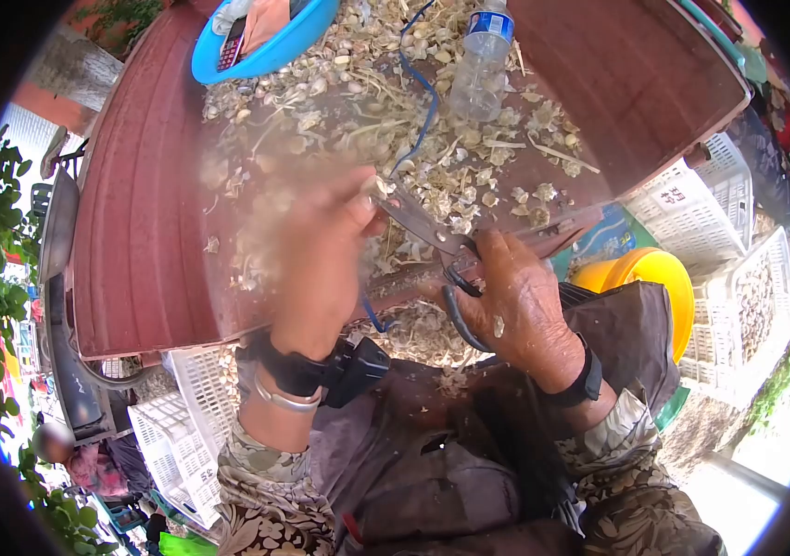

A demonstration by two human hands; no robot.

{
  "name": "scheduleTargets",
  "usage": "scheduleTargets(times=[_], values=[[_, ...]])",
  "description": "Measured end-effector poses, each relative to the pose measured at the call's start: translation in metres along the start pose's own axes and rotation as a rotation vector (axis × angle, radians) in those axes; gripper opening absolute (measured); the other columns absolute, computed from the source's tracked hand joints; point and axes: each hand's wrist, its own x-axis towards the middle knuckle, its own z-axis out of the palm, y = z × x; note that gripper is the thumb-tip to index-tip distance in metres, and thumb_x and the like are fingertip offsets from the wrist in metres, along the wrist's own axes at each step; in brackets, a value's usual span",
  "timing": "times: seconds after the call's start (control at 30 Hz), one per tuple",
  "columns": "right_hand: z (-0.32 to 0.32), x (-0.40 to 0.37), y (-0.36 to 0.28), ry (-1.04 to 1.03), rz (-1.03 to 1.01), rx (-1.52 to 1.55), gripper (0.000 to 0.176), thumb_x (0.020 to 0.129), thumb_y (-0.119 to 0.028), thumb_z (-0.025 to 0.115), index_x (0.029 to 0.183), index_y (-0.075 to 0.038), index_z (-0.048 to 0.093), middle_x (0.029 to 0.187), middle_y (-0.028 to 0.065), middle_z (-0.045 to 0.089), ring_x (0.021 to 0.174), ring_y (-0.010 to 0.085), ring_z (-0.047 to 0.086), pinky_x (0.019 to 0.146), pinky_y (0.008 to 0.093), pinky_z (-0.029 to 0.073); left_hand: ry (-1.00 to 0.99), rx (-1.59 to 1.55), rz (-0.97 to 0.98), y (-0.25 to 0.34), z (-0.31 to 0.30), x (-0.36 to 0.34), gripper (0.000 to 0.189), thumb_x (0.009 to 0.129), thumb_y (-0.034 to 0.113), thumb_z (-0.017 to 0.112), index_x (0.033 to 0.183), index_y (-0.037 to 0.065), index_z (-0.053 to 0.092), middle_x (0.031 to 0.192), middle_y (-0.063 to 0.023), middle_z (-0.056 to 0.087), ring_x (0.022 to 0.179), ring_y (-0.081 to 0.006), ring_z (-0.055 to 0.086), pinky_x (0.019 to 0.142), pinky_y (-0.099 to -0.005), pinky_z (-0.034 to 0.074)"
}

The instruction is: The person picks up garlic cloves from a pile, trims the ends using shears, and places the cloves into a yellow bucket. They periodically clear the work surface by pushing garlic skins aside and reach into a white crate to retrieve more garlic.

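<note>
Between the fingertips of the left hand (325, 222), which is partly blurred, a small pale piece (381, 187) is pinched, right at the tips of a pair of scissors (421, 222). The fingers of the right hand (520, 296) curl round the scissors' dark handles; how far the blades are apart, I cannot tell. The scissors' long axis slants from the right fingers forward and leftward, tips pointing at the left fingers. Just beyond the fingers, garlic scraps (418, 190) cover the reddish-brown tabletop (149, 213), with a blue cord (424, 97) running through them. Farther out stand a clear bottle (476, 88), ahead of the right fingers, and a blue basin (307, 42), ahead of the left. Rightward of the right fingers is a yellow bucket (673, 287), near white crates (710, 338).
</note>
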Motion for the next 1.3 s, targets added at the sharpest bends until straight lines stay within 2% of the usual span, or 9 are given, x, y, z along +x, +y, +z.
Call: scheduleTargets(times=[0.37,0.5,0.6,0.63,0.7,0.77,0.9,1.0,1.3], values=[[0.002,-0.006,0.002,-0.186,-0.082,0.257,0.042,0.088,-0.037,0.065,0.074,0.000,0.051,0.055,0.0113,0.044,0.050,0.0228,0.046,0.049,0.0346,0.035,-0.073,-0.081,-0.083,0.002,-0.008,-0.003,0.025,0.085,0.002,0.062,0.109,-0.003,0.057,0.091,-0.0099,0.064,0.082,-0.0179,0.060,0.076,-0.0277,0.048],[-0.009,0.001,-0.008,-0.506,0.403,0.867,0.043,0.090,-0.042,0.060,0.082,0.000,0.055,0.059,0.0040,0.053,0.050,0.0134,0.053,0.045,0.0265,0.039,-0.111,-0.205,-0.130,0.000,-0.013,-0.003,0.023,0.085,0.001,0.062,0.108,-0.001,0.058,0.095,-0.0092,0.063,0.080,-0.0178,0.059,0.078,-0.0288,0.048],[-0.007,0.004,-0.020,-0.347,0.548,0.971,0.056,0.095,-0.055,0.037,0.075,-0.006,0.055,0.053,-0.0006,0.046,0.046,0.0096,0.045,0.043,0.0247,0.033,-0.133,0.534,0.590,-0.007,-0.035,-0.023,0.022,0.086,0.001,0.061,0.108,0.000,0.057,0.102,-0.0084,0.061,0.085,-0.0181,0.059,0.082,-0.0305,0.048],[-0.008,0.006,-0.020,-0.231,0.671,1.040,0.057,0.094,-0.058,0.038,0.076,-0.007,0.055,0.054,-0.0005,0.046,0.045,0.0097,0.043,0.043,0.0242,0.034,0.012,0.520,0.272,0.010,-0.052,-0.044,0.021,0.088,0.001,0.058,0.108,0.000,0.056,0.108,-0.0084,0.059,0.092,-0.0162,0.058,0.082,-0.0277,0.048],[-0.015,0.011,-0.003,-0.098,0.602,0.925,0.057,0.093,-0.060,0.038,0.077,-0.007,0.054,0.055,-0.0005,0.045,0.045,0.0098,0.042,0.043,0.0239,0.034,0.271,0.292,0.312,0.034,-0.088,-0.084,0.009,0.089,0.005,0.056,0.094,0.000,0.062,0.097,-0.0054,0.059,0.091,-0.0149,0.056,0.074,-0.0254,0.048],[-0.027,0.013,-0.001,-0.036,0.598,0.860,0.057,0.092,-0.060,0.039,0.077,-0.007,0.053,0.055,-0.0008,0.044,0.045,0.0096,0.042,0.043,0.0235,0.034,0.613,0.702,0.051,0.061,-0.130,-0.128,0.010,0.086,0.002,0.057,0.095,-0.001,0.061,0.091,-0.0043,0.059,0.083,-0.0140,0.056,0.074,-0.0254,0.046],[-0.026,0.014,-0.006,-0.006,0.569,0.877,0.056,0.093,-0.059,0.041,0.080,-0.006,0.054,0.056,0.0000,0.046,0.047,0.0095,0.043,0.045,0.0234,0.034,0.544,2.029,0.397,0.050,-0.217,-0.190,0.025,0.083,-0.003,0.058,0.107,-0.004,0.059,0.099,-0.0161,0.063,0.096,-0.0253,0.061,0.089,-0.0338,0.046],[-0.022,0.013,-0.011,-0.084,0.531,0.856,0.054,0.094,-0.055,0.040,0.085,-0.004,0.055,0.058,0.0011,0.048,0.049,0.0090,0.044,0.047,0.0231,0.034,0.424,1.175,0.224,0.054,-0.144,-0.145,0.023,0.082,-0.005,0.057,0.105,-0.003,0.061,0.099,-0.0174,0.063,0.095,-0.0256,0.062,0.086,-0.0336,0.048],[-0.034,0.014,-0.014,-0.088,0.530,0.828,0.056,0.094,-0.053,0.042,0.083,-0.001,0.057,0.058,0.0014,0.049,0.050,0.0091,0.046,0.047,0.0235,0.036,-0.311,1.266,0.667,-0.048,0.008,0.078,0.018,0.076,-0.004,0.050,0.091,0.000,0.060,0.095,-0.0202,0.058,0.089,-0.0385,0.056,0.078,-0.0439,0.044]])
